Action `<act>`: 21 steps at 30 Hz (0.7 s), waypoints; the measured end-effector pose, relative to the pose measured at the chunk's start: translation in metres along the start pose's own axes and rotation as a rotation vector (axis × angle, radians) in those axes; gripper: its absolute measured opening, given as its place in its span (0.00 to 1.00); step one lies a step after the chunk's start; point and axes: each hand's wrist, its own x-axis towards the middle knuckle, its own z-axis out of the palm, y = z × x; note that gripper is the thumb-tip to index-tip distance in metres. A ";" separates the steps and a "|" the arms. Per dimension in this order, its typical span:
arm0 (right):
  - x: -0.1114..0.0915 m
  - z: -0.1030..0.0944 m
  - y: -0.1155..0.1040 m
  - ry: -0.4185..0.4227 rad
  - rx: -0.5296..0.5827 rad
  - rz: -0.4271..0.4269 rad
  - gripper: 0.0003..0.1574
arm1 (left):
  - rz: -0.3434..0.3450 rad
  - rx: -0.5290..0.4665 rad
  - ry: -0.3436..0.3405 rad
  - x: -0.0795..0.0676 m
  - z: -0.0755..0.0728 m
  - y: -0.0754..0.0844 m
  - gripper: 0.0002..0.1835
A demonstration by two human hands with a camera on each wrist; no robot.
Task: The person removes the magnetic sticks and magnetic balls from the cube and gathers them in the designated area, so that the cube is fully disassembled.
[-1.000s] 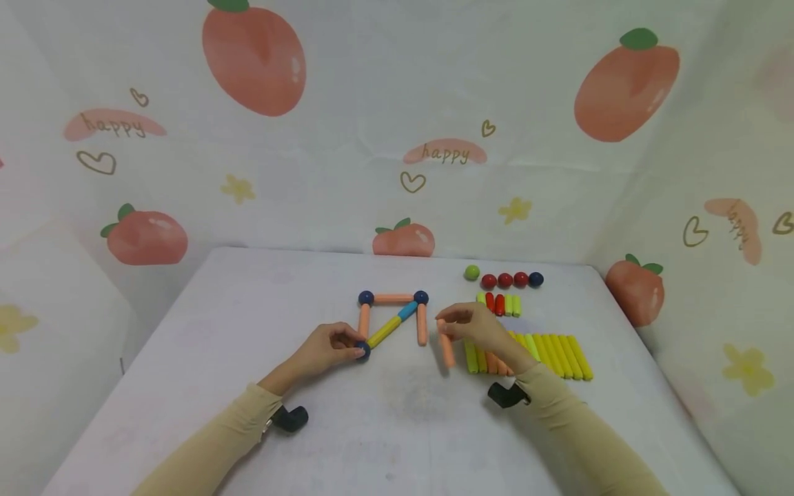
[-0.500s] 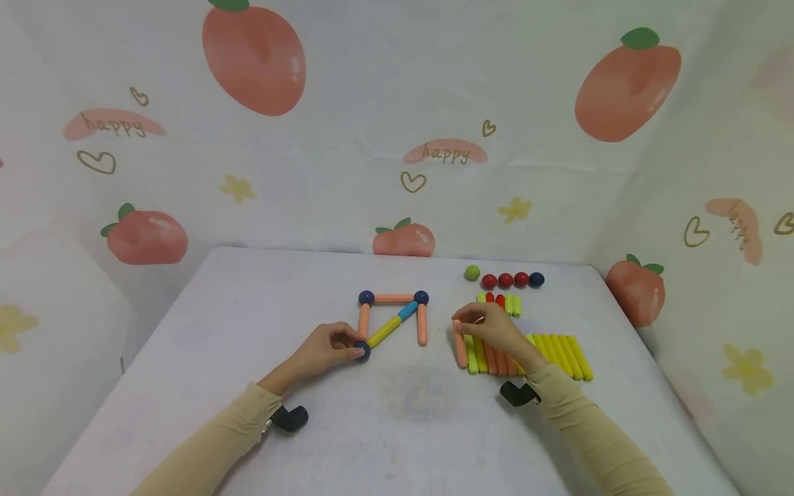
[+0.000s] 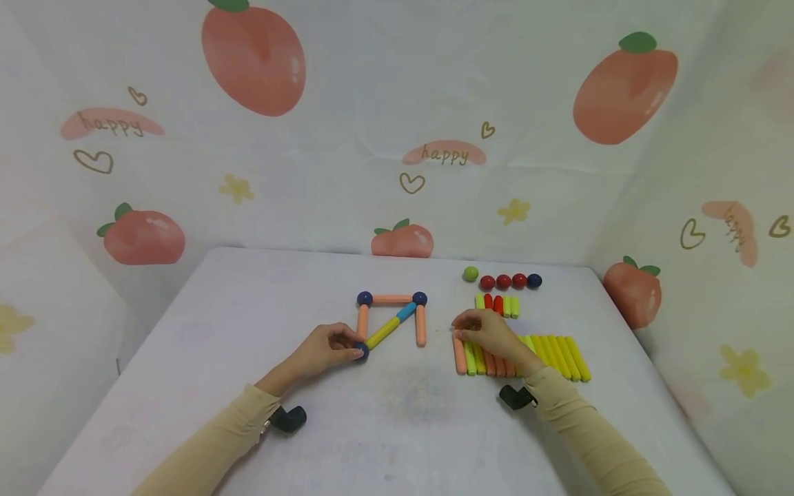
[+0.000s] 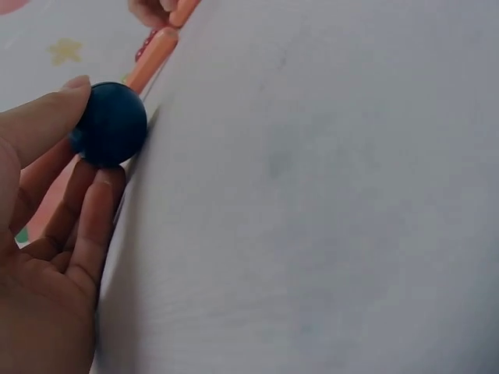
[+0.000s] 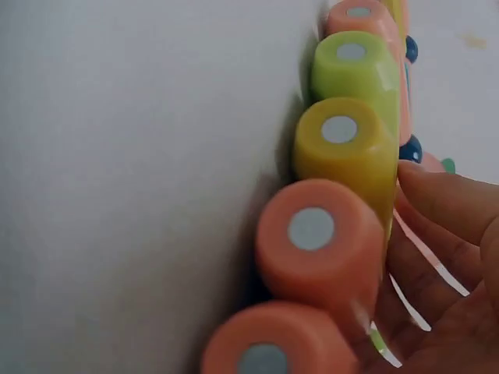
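In the head view my left hand (image 3: 325, 348) pinches a dark blue ball (image 3: 361, 352) at the near corner of a stick-and-ball frame. The left wrist view shows thumb and fingertips on that ball (image 4: 113, 125). Orange sticks and dark blue balls form the frame, with a yellow-and-blue diagonal (image 3: 383, 332) to the far right ball (image 3: 420, 299). My right hand (image 3: 490, 334) is over a row of sticks, its fingertips by the top end of an orange stick (image 3: 459, 355) at the row's left end. Its thumb and fingers look parted, with nothing seen between them.
Yellow sticks (image 3: 561, 358) make up the row's right part. Behind it lie short red and lime sticks (image 3: 511, 306). Farther back stand a green ball (image 3: 471, 273), several red balls (image 3: 504, 281) and another dark blue ball (image 3: 534, 281). A printed cloth wall (image 3: 310, 193) rises behind the table.
My right hand has carried an orange stick rightward, set it down at the left end of the row and let go. My left hand has stayed on the ball.
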 end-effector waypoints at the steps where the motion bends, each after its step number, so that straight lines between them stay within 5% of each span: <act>1: 0.000 0.001 -0.001 0.003 -0.008 0.004 0.13 | -0.002 0.002 -0.016 0.000 -0.001 0.000 0.15; 5: -0.001 0.007 -0.016 0.074 -0.012 0.037 0.14 | -0.011 0.042 -0.073 0.003 -0.011 0.002 0.13; 9: 0.000 0.025 -0.045 0.148 0.109 0.042 0.16 | -0.042 0.088 -0.008 0.017 -0.025 0.007 0.11; 14: 0.002 0.070 -0.086 0.109 0.266 -0.002 0.17 | -0.092 0.106 0.131 0.051 -0.038 0.014 0.18; 21: 0.015 0.121 -0.116 0.133 0.282 -0.048 0.18 | -0.082 0.121 0.096 0.091 -0.035 0.006 0.24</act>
